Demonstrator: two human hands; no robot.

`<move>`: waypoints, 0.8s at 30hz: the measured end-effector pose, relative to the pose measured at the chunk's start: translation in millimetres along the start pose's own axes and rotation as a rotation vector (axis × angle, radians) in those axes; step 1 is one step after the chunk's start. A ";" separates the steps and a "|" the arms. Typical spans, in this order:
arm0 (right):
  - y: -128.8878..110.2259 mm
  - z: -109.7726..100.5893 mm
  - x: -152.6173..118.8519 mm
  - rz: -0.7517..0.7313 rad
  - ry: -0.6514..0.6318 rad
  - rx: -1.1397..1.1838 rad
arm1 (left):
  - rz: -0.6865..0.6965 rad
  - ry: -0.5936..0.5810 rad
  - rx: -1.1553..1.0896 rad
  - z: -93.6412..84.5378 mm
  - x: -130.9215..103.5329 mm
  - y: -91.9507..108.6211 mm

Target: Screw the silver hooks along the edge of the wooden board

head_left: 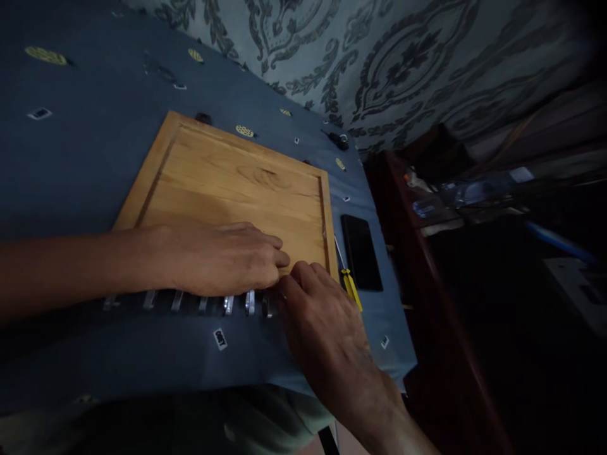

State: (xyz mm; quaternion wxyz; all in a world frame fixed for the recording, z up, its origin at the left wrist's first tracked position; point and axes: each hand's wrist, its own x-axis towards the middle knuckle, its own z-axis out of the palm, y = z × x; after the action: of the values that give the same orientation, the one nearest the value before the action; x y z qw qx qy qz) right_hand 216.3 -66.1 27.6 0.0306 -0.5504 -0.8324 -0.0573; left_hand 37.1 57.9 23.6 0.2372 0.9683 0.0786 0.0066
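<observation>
A blue cloth printed with yellow pineapples and small white labels, one reading OBEY, covers the worktop. The wood-framed board lies flat on it near the front edge, and a row of metal hooks runs along its near side. The left hand rests palm down over that side; the right hand, fingers curled, is at the near right corner. Whether either grips anything cannot be told.

Right of the board lie a yellow-handled screwdriver and, just beyond it, a black smartphone. A small black object sits at the far corner, too small to identify. Behind rises a grey wall covering with dark damask motifs. To the right, dark red furniture and clear plastic fade into shadow.
</observation>
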 end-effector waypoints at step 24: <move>-8.6 16.6 -58.3 0.092 0.391 0.442 | 0.076 0.048 -0.014 3.4 -2.3 -5.9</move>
State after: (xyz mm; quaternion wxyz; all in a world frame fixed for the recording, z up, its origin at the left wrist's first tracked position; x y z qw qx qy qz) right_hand 231.5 -120.5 4.0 0.3120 -0.5460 -0.7772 0.0217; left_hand 34.1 61.1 17.9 0.2414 0.9685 0.0473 0.0394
